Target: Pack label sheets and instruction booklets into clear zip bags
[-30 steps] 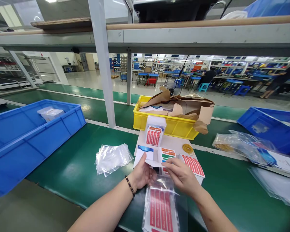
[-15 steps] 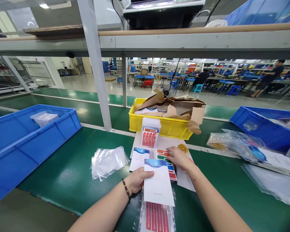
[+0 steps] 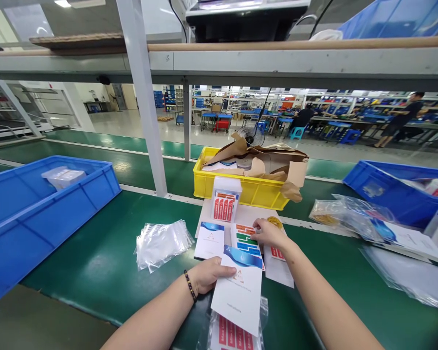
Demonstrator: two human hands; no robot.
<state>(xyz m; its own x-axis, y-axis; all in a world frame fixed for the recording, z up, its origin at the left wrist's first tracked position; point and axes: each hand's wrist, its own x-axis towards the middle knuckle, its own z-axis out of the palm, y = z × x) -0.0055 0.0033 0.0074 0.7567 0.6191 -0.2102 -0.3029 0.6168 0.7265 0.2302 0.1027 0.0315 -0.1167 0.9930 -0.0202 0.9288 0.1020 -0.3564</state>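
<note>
My left hand holds a white instruction booklet with a blue wave along its top, thumb on the cover. Under the booklet lies a clear plastic bag with a sheet of red labels. My right hand has its fingers closed at the right edge of a label sheet printed in orange, green and blue. Left of that sheet is a stack of similar booklets. Behind stands an upright pack with red label strips. More red labels lie below my right wrist.
Clear plastic bags lie to the left. Blue bins flank the green bench, and a yellow crate with torn brown paper stands behind. Rubber bands sit near my right hand. A metal post rises left of centre.
The booklet in my left hand has tilted and moved slightly down, showing more of its cover. My right hand stays at the coloured label sheet, its fingers drawn a little closer together.
</note>
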